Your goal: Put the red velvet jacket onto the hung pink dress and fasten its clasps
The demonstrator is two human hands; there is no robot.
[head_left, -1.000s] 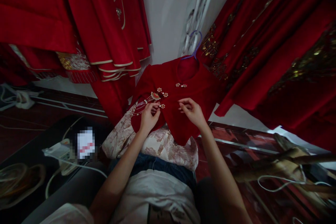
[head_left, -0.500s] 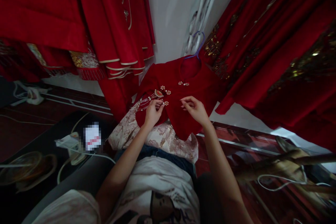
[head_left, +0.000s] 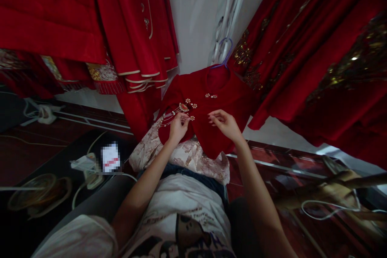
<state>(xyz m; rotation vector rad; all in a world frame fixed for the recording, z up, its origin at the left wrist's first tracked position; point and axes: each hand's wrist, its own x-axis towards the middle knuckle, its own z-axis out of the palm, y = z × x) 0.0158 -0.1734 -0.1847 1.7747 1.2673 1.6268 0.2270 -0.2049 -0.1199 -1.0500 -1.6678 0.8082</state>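
Note:
A red jacket [head_left: 223, 129] on a purple hanger [head_left: 225, 53] lies spread before me. My left hand [head_left: 179, 125] is closed in a pinch at a flower-shaped beaded button [head_left: 192, 118] on the jacket's left front. Just above it sit more beaded buttons [head_left: 194, 105] and a fan-shaped ornament [head_left: 183, 107] with hanging bead strands. My right hand [head_left: 224, 124] hovers over the other front panel, thumb and fingers pinched together. Whatever is between them is too small to make out. Another pair of beaded buttons [head_left: 211, 96] sits below the collar.
Red garments [head_left: 133, 20] hang at left, and red cloth with gold sequins [head_left: 308, 56] hangs at right. Pale patterned cloth [head_left: 208, 165] covers my lap. At lower left a dark surface holds a blurred white card [head_left: 110, 157] and a cord; wooden bars [head_left: 329, 185] stand at right.
Both hands keep nearly the same pinched poses over the jacket. The whole view has shifted slightly; the jacket and buttons stay in place relative to the hands.

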